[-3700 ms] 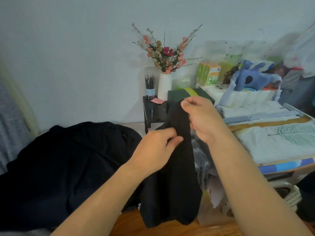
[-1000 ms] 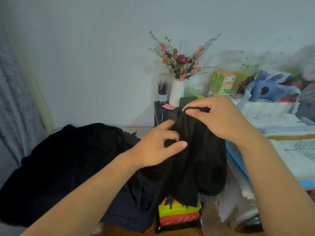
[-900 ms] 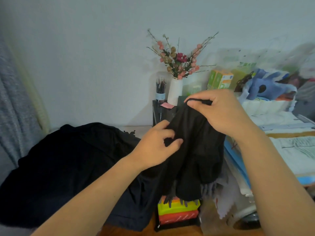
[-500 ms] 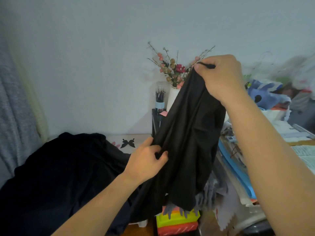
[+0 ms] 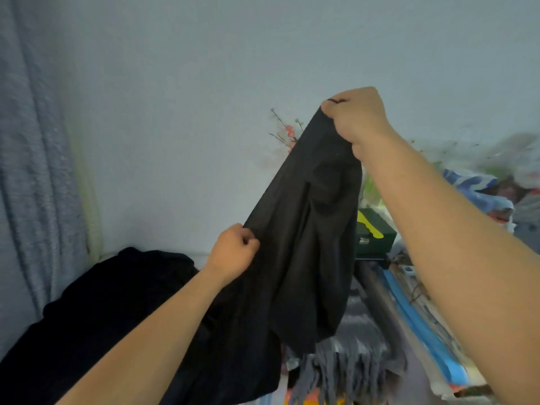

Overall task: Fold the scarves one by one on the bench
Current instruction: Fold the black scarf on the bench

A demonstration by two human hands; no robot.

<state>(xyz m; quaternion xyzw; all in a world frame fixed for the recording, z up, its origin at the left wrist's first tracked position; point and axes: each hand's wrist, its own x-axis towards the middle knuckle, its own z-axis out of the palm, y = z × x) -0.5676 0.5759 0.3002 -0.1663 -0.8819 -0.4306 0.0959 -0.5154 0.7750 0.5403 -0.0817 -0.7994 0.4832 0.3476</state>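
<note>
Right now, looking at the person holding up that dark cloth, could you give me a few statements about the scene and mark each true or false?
1. The right hand grips the black scarf higher than the left hand does. True.
2. The scarf lies folded flat on the bench. False: it hangs in the air between both hands.
3. A curtain hangs at the left side. True.
4. The left hand is open and empty. False: it is closed on the scarf's edge.
5. A grey fringed scarf lies below the black one. True.
</note>
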